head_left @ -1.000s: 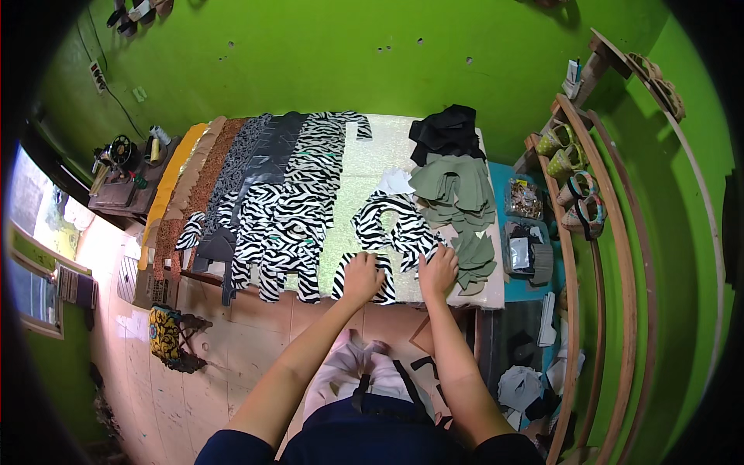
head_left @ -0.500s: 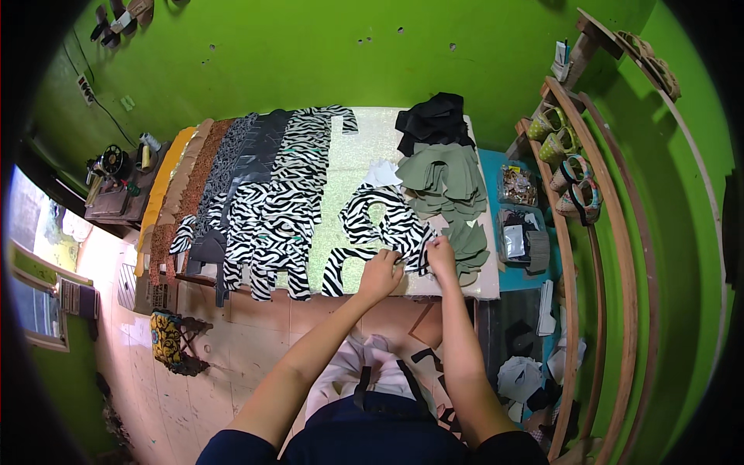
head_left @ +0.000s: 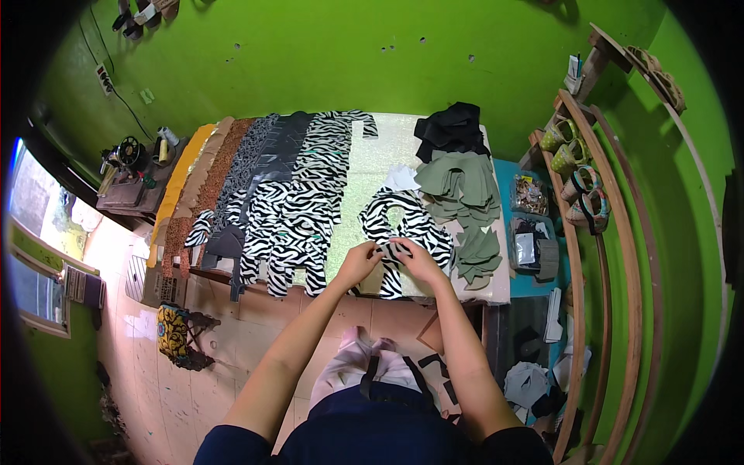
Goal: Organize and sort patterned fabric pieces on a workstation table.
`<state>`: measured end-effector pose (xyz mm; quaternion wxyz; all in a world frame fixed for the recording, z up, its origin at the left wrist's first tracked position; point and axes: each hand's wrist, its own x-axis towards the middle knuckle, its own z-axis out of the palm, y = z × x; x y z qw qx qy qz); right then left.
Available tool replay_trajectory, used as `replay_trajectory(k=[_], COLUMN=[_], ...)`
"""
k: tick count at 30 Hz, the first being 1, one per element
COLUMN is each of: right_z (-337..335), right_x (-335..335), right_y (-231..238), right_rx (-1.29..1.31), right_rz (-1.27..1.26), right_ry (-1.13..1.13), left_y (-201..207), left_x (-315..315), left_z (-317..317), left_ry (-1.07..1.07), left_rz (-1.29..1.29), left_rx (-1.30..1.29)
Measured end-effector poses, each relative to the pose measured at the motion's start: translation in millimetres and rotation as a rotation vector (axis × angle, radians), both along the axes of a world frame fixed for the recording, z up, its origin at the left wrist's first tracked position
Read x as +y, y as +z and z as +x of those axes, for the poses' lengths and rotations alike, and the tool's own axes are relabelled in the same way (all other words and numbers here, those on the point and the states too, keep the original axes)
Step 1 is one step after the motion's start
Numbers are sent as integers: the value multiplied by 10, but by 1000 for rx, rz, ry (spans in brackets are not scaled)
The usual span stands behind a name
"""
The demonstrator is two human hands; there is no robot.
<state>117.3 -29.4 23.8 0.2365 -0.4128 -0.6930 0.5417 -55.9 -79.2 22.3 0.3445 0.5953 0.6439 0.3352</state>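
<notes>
Both hands meet over the front part of the table, right of its middle. My left hand is closed, its fingertips pinching one edge of a zebra-print fabric piece. My right hand grips the same piece close by, thumb and fingers together. Part of the piece hangs down between the hands, and the fingers hide the rest. Just beyond lie more zebra-print cut pieces, curved and loosely heaped. A small white piece sits at their far side.
Overlapping rows of zebra-print, dark grey, brown and yellow pieces cover the table's left. Olive-green pieces and black ones lie at right. Beyond are plastic containers and a wooden rack with shoes. A patterned stool stands lower left.
My right hand has moved left, away from the right end of the zebra-print heap, to meet my left hand. The strip-like piece is now lifted between both hands. The view has shifted slightly.
</notes>
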Motion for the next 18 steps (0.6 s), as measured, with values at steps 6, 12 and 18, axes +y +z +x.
replay_trajectory(k=[6,12,18], right_z=[-184,-286,-460], right_x=[-19,-98,-213], right_y=[-288,-656,-321], right_rx=[-100,-398,-647], right_rz=[-201,2,-47], right_ry=[-224,-377,-303], left_y=[-182,-274,-401], left_x=[-169,-107,-113], left_z=[-309,-409,-455], left_ry=[165,112,154], left_rz=[-20,-140,-259], left_rx=[9,222,313])
